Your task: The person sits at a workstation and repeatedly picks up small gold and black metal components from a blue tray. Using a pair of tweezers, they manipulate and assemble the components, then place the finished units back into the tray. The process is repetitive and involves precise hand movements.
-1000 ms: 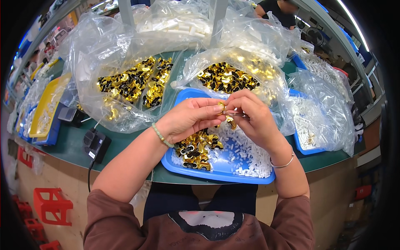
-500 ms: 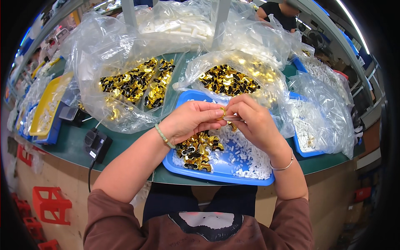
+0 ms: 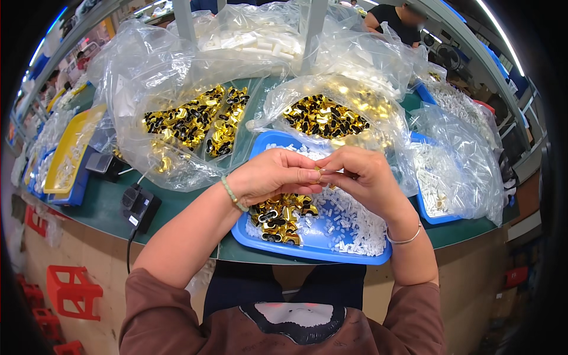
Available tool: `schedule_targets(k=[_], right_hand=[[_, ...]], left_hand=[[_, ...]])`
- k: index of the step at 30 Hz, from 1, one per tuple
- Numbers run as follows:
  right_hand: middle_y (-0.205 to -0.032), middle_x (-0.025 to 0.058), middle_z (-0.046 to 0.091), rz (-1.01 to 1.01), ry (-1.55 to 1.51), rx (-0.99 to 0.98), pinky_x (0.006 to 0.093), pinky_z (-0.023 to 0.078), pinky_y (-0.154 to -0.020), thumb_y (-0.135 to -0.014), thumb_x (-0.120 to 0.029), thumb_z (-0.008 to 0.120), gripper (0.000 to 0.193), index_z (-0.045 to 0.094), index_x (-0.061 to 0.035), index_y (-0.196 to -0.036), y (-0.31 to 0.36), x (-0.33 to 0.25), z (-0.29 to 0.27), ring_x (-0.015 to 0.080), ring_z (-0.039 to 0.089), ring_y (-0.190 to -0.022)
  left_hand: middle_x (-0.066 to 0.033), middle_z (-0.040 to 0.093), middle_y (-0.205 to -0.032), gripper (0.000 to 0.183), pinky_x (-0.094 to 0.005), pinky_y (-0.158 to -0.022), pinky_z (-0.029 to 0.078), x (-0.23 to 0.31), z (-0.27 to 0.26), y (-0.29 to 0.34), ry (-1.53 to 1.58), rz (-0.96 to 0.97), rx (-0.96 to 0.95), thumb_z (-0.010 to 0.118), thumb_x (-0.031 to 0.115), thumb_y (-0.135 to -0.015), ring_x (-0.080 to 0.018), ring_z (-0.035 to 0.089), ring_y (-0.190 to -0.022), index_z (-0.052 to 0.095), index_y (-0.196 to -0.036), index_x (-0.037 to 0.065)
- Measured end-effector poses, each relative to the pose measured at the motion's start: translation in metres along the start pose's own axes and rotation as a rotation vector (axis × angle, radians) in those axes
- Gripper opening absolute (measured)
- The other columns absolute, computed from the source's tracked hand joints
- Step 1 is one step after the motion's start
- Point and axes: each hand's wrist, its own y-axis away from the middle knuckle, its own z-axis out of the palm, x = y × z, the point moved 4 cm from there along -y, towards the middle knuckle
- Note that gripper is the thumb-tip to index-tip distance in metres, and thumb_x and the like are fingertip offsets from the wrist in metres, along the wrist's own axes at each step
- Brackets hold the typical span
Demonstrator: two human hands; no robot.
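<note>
Over the blue tray (image 3: 316,241), my left hand (image 3: 278,176) and my right hand (image 3: 362,176) meet at the fingertips. Both are closed in a pinch on a small gold part (image 3: 318,168), of which only a sliver shows. Whether a white piece is also in the fingers is hidden. Below my left hand, a heap of shiny gold-and-black parts (image 3: 279,218) lies in the tray. Many tiny clear-white plastic pieces (image 3: 362,234) are spread over the tray's right side, beneath my right hand.
Clear plastic bags hold gold-and-black parts at the left (image 3: 183,121) and right (image 3: 325,115) beyond the tray. A blue tray of white pieces (image 3: 435,186) stands right. A black power adapter (image 3: 139,206) and a yellow tray (image 3: 61,171) lie left. A person (image 3: 393,23) sits far right.
My right fingers have closed in against my left fingertips, and the gold ring-like part that showed between them is now mostly covered. The trays and bags stay in place.
</note>
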Motion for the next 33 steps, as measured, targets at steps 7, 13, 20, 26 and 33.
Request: schedule_targets(k=[7, 13, 20, 26, 33], right_hand=[[-0.081, 0.0041, 0.065, 0.085, -0.129, 0.108, 0.0236, 0.043, -0.053, -0.080, -0.005, 0.072, 0.011, 0.068, -0.0031, -0.090, -0.002, 0.011, 0.000, 0.0097, 0.057, -0.062], [-0.083, 0.0016, 0.065, 0.107, -0.091, 0.094, 0.0211, 0.037, -0.050, -0.079, -0.006, 0.074, 0.010, 0.066, -0.0044, -0.085, -0.001, 0.003, 0.001, 0.0052, 0.046, -0.056], [-0.078, 0.0072, 0.065, 0.203, -0.032, -0.016, 0.0282, 0.043, -0.055, -0.079, -0.009, 0.073, 0.011, 0.066, -0.0033, -0.086, -0.001, 0.007, -0.013, 0.0161, 0.056, -0.061], [-0.079, 0.0126, 0.066, 0.107, 0.286, -0.329, 0.0378, 0.049, -0.064, -0.071, -0.010, 0.075, 0.015, 0.068, -0.0025, -0.083, 0.013, 0.023, 0.001, 0.0302, 0.064, -0.072], [-0.081, 0.0119, 0.067, 0.075, 0.284, -0.337, 0.0379, 0.049, -0.067, -0.073, -0.009, 0.072, 0.013, 0.069, -0.0031, -0.083, 0.011, 0.026, 0.006, 0.0295, 0.064, -0.076]], left_hand=[[-0.0109, 0.067, -0.106, 0.031, -0.0204, -0.080, 0.058, 0.002, 0.000, -0.003, 0.143, 0.001, 0.020, 0.062, 0.012, -0.093, -0.0138, 0.067, -0.093, 0.059, -0.120, -0.003], [-0.0095, 0.066, -0.107, 0.030, -0.0202, -0.079, 0.057, 0.003, 0.001, 0.000, 0.098, -0.021, 0.027, 0.061, 0.011, -0.094, -0.0126, 0.067, -0.090, 0.059, -0.121, -0.002], [-0.0088, 0.066, -0.107, 0.031, -0.0205, -0.077, 0.056, 0.010, 0.003, 0.003, 0.056, 0.086, 0.148, 0.061, 0.012, -0.094, -0.0105, 0.066, -0.090, 0.057, -0.122, 0.000], [-0.0118, 0.064, -0.114, 0.036, -0.0204, -0.083, 0.055, 0.011, -0.016, 0.001, 0.192, 0.191, 0.281, 0.058, 0.011, -0.095, -0.0102, 0.065, -0.092, 0.052, -0.129, 0.001], [-0.0144, 0.061, -0.121, 0.038, -0.0244, -0.089, 0.053, 0.014, -0.018, 0.000, 0.256, 0.221, 0.252, 0.054, 0.013, -0.097, -0.0157, 0.064, -0.099, 0.049, -0.131, -0.002]])
